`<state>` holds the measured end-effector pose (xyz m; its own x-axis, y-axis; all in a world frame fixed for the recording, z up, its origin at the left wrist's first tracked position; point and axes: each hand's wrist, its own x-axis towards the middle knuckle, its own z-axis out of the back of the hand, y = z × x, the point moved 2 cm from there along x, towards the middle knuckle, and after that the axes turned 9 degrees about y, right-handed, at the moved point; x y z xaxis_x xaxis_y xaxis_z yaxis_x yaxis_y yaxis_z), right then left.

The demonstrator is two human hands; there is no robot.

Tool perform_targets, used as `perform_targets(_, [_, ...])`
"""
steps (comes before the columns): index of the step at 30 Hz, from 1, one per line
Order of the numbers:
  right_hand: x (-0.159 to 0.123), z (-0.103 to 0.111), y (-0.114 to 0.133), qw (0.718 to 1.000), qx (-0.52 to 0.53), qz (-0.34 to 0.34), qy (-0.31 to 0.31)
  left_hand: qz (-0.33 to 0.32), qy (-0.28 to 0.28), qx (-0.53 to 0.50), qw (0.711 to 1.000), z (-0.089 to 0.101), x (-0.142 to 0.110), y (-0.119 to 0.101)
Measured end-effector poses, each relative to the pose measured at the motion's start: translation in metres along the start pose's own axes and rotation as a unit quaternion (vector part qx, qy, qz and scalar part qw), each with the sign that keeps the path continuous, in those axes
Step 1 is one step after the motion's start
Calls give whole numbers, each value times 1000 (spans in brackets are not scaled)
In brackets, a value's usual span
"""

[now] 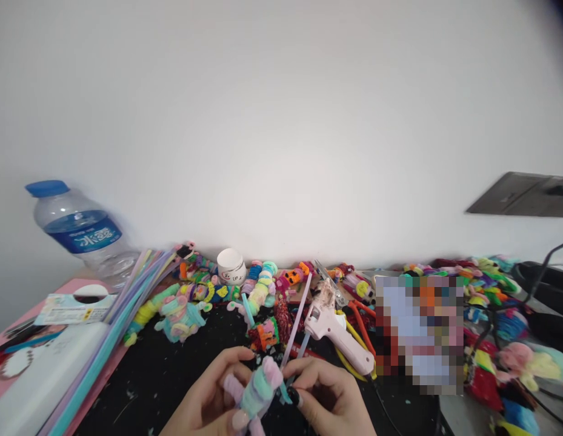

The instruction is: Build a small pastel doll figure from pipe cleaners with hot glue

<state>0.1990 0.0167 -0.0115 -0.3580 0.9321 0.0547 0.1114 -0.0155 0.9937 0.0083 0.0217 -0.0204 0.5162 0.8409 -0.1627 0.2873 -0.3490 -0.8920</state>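
My left hand [207, 395] is wrapped round a small pastel pipe-cleaner figure [258, 390], its coils turquoise, lilac and pink, with its pink end pointing up. To its right, my right hand [333, 393] pinches thumb and finger together at a short turquoise pipe-cleaner piece [285, 392], which lies close against the figure's side. Whether the two touch I cannot tell. Just beyond my right hand rests a pale pink glue gun [338, 342]. A lilac pipe cleaner [297, 320] stands out from behind my fingers.
Finished pipe-cleaner figures [181, 318] line the back of the black work surface [140, 387]. Loose pipe cleaners [115, 342] and a water bottle [85, 230] are on the left. A paper cup [231, 266] stands by the wall. More colourful pieces [490, 290] and cables lie right.
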Motion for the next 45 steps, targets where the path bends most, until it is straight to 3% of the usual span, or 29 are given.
perform_targets(12, [0, -8, 14, 998, 25, -39, -50, -31, 43, 17, 998, -7, 0, 1])
perform_targets(16, [-1, -9, 17, 998, -31, -36, -47, -26, 30, 72, 997, -9, -5, -3])
perform_targets(21, [-4, -8, 22, 988, -154, 14, -30, -17, 7, 150, 988, -11, -11, -9])
perform_targets(27, [-7, -10, 27, 971, -231, 64, -16, -28, 22, 131, 991, -8, -9, -8])
perform_targets(34, [-4, -12, 23, 992, -123, -2, -29, 3, 79, 20, 997, -11, -4, -1])
perform_targets(41, [-2, -9, 16, 998, -20, -55, -38, 55, 35, -31, 997, -16, -7, -6])
perform_targets(45, [-2, -10, 16, 998, -5, -62, -32, 38, 58, -28, 997, -16, -6, -5])
